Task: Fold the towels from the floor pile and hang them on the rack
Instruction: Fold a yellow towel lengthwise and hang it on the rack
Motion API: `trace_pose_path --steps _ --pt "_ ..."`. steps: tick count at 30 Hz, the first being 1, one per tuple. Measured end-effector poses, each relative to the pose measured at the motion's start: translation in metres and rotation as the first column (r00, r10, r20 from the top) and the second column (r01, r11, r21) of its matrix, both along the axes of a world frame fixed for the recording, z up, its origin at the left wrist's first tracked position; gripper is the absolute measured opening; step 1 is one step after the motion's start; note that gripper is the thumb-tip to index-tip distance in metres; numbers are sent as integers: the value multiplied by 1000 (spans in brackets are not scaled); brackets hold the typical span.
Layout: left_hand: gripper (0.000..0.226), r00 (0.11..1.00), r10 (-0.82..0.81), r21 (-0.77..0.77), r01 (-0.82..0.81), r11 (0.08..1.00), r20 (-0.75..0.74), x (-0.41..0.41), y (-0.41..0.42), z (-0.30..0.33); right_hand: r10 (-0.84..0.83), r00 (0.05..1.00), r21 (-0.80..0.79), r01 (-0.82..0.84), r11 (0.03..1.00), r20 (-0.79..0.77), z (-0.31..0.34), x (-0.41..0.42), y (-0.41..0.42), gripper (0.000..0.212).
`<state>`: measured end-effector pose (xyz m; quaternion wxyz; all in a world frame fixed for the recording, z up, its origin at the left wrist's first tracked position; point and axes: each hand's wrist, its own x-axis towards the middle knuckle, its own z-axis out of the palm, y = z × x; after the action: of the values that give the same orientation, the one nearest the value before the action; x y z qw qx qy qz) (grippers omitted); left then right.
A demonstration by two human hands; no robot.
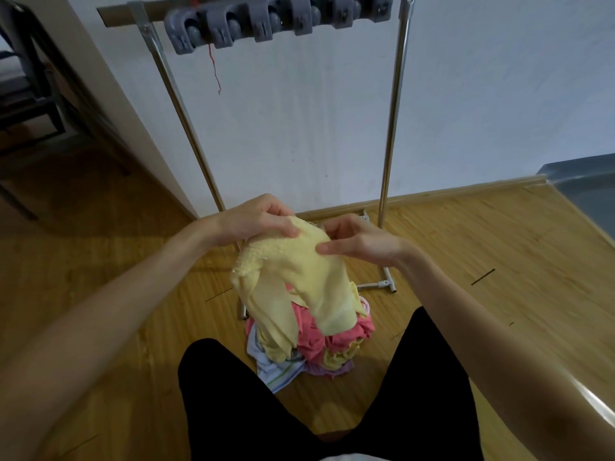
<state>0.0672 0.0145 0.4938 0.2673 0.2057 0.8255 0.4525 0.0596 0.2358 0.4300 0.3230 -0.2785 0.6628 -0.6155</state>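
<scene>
The towel [301, 277] hanging from the two hands is showing a plain pale yellow. The pile [312, 344] under it is mixing coral pink, more pale yellow, a bit of lilac, and a white cloth [276, 374] striped in green and blue. The rack [392, 111] poles are gleaming silver, and its row of clips [266, 24] is looking slate grey, with a red thread [214, 69] dangling below. The floor [466, 261] is glowing honey-yellow wood grain; the wall [299, 111] is staying white. The trousers [416, 377] are showing solid black.

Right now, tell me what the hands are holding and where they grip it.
Both hold the yellow towel by its top edge: left hand and right hand pinch it there.
</scene>
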Motion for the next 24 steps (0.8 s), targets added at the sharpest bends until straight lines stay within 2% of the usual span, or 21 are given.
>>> trace_pose_path --steps 2,3,5,6,8,10,12,14,17,21,24 --pt "45 999 -35 -10 35 999 6 2 -3 -7 -26 1000 6 26 1000 -2 7 -2 12 10" --pt "39 999 -43 -5 43 999 10 3 -4 -10 -35 999 8 36 999 -9 9 -2 18 5" --pt "25 998 -50 38 49 998 29 6 -6 -14 -54 999 -5 54 999 -5 9 -4 31 6" --pt "28 998 -49 57 47 997 41 5 -8 -16 -62 998 -6 62 998 -2 8 -5 37 4" --pt "48 995 -75 76 70 995 58 3 -13 -19 -87 996 11 87 996 -7 1 -7 50 9" --pt "51 991 -125 74 121 990 54 0 -15 -17 -116 993 10 116 993 -16 -4 -10 59 14" --pt "31 985 -170 37 170 985 11 0 -11 -10 -124 992 -13 124 992 -21 -3 -13 63 25" --pt "15 973 -216 -94 208 974 -79 -4 -4 -4 -80 995 1 80 997 -58 5 -16 64 29" --pt "18 954 -247 -300 188 935 -171 -19 2 -2 29 987 122 -9 992 -159 18 -22 61 19" --pt "19 944 -231 -436 109 893 -237 -36 6 -3 197 933 393 -67 917 -300 27 -33 55 32" --pt "35 893 -294 -563 56 824 -342 -46 11 -2 228 880 581 65 812 -416 31 -48 51 38"
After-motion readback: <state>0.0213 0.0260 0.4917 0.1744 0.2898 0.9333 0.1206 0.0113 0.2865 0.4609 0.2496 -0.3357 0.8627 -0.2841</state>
